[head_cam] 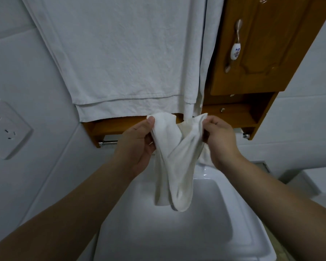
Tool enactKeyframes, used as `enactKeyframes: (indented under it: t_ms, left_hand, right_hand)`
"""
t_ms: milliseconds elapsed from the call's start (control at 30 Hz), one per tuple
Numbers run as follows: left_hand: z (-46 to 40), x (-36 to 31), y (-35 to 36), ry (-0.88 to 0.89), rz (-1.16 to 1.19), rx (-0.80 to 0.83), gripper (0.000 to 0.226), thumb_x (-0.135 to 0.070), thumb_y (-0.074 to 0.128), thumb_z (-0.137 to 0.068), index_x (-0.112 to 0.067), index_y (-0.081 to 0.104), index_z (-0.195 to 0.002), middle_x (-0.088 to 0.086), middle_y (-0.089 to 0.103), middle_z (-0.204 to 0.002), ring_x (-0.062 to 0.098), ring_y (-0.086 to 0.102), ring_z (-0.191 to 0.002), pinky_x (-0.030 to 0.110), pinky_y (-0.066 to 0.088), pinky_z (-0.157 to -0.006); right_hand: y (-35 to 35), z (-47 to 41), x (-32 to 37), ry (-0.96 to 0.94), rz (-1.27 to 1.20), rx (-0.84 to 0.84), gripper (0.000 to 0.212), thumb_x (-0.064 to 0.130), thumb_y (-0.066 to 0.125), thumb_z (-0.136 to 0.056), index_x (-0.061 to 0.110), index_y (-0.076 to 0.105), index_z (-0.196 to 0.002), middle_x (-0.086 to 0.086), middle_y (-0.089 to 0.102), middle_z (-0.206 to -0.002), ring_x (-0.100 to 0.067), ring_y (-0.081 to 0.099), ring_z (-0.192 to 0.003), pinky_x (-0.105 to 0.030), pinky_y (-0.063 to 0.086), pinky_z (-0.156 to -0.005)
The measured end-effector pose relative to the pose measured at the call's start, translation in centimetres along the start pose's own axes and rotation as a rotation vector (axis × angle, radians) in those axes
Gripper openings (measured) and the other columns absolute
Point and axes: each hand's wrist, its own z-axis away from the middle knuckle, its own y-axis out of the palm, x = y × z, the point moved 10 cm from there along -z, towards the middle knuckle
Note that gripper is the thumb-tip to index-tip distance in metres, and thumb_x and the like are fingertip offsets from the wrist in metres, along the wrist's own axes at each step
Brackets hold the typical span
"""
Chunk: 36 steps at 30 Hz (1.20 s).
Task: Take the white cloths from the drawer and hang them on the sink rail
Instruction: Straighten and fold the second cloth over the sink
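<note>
Cloth (174,162): hangs between both hands, above the sink (205,213).
Left hand (137,146): pinches its left corner.
Right hand (219,138): grips its right corner.

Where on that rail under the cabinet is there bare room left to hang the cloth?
A bare chrome stretch of rail shows at its left bracket, left of the left hand. The middle is hidden behind both hands and the small cloth; only the right end peeks out.

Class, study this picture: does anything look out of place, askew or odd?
Only the small white cloth: both hands pinch its upper corners, so it sags bunched and twisted over the sink, not spread flat.
</note>
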Motion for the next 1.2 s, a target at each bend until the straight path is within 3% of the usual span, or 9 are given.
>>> enactKeyframes:
  t_ms: [100,200,267,367,600,800,933,1067,1200]
  left_hand:
    - [0.0,-1.4,-1.7,0.038,0.005,-0.056,0.029,-0.024,0.048,-0.101,-0.005,0.067,-0.112,0.009,0.072,-0.113,0.019,0.068,-0.106,0.034,0.055,-0.092]
    - [-0.1,-3.0,-4.0,0.085,0.023,-0.176,0.021,-0.021,0.052,-0.1,-0.009,0.068,-0.105,0.006,0.074,-0.109,0.018,0.069,-0.103,0.033,0.053,-0.094]
    - [-0.2,-3.9,-5.1,0.128,0.022,-0.224,0.016,-0.018,0.053,-0.099,-0.014,0.069,-0.099,0.002,0.075,-0.104,0.017,0.069,-0.103,0.034,0.051,-0.097]
    - [-0.6,-4.0,-5.5,0.157,-0.029,-0.22,0.017,-0.017,0.052,-0.099,-0.015,0.069,-0.097,-0.001,0.075,-0.102,0.018,0.067,-0.106,0.036,0.05,-0.1]
    - [-1.1,-3.6,-5.0,0.158,-0.082,-0.101,0.025,-0.016,0.048,-0.101,-0.01,0.072,-0.103,0.008,0.071,-0.115,0.02,0.065,-0.112,0.033,0.052,-0.097]
    - [-1.1,-4.0,-4.9,0.157,-0.175,-0.115,0.021,-0.014,0.052,-0.099,-0.004,0.068,-0.108,0.009,0.073,-0.11,0.023,0.067,-0.108,0.034,0.052,-0.096]
    - [-0.1,-6.0,-3.5,0.299,-0.489,-0.106,0.016,-0.018,0.06,-0.095,-0.014,0.076,-0.097,0.005,0.076,-0.098,0.02,0.07,-0.096,0.035,0.055,-0.084]
    - [1.3,-8.9,-2.0,0.512,-0.792,-0.185,0.011,-0.024,0.066,-0.09,-0.027,0.077,-0.093,-0.015,0.075,-0.084,0.001,0.068,-0.08,0.023,0.052,-0.072]
    - [1.8,-10.1,-1.3,0.573,-0.885,-0.219,0.009,-0.029,0.069,-0.088,-0.03,0.077,-0.091,-0.019,0.073,-0.078,-0.002,0.065,-0.072,0.021,0.05,-0.069]
  right_hand:
    - [-4.2,-1.0,-0.3,0.052,0.034,-0.209,0.024,0.012,0.047,-0.099,0.019,0.067,-0.089,-0.007,0.066,-0.092,-0.028,0.062,-0.095,-0.043,0.051,-0.091]
    - [-8.0,-2.2,-0.2,0.059,0.029,-0.337,0.027,0.01,0.049,-0.097,0.003,0.064,-0.118,-0.024,0.064,-0.12,-0.043,0.062,-0.107,-0.05,0.049,-0.096]
    - [-9.6,-2.8,-0.5,0.064,0.055,-0.376,0.027,0.016,0.05,-0.098,0.009,0.066,-0.119,-0.02,0.065,-0.119,-0.036,0.062,-0.103,-0.049,0.049,-0.095]
    - [-10.1,-3.3,-1.0,0.083,0.103,-0.367,0.022,0.025,0.045,-0.103,0.025,0.067,-0.098,0.001,0.063,-0.099,-0.025,0.056,-0.102,-0.042,0.048,-0.096]
    - [-10.8,-3.9,-2.4,0.151,0.086,-0.386,0.018,0.026,0.045,-0.103,0.031,0.061,-0.097,-0.001,0.061,-0.111,-0.027,0.056,-0.109,-0.042,0.048,-0.101]
    - [-10.4,-4.4,-1.9,0.094,0.187,-0.371,0.016,0.02,0.045,-0.102,0.023,0.061,-0.099,-0.003,0.059,-0.099,-0.027,0.055,-0.098,-0.038,0.051,-0.084]
    - [-8.8,-4.3,-2.0,0.041,0.28,-0.319,0.023,0.016,0.045,-0.101,0.022,0.06,-0.116,-0.004,0.059,-0.115,-0.028,0.056,-0.103,-0.032,0.047,-0.079]
    - [-6.4,-4.0,-2.0,-0.032,0.33,-0.254,0.02,0.012,0.046,-0.1,0.023,0.059,-0.11,-0.001,0.06,-0.106,-0.022,0.057,-0.095,-0.033,0.048,-0.08]
    - [-6.0,-4.5,-3.2,0.029,0.309,-0.238,0.027,0.005,0.046,-0.093,0.021,0.06,-0.109,-0.002,0.06,-0.101,-0.018,0.055,-0.086,-0.032,0.05,-0.076]
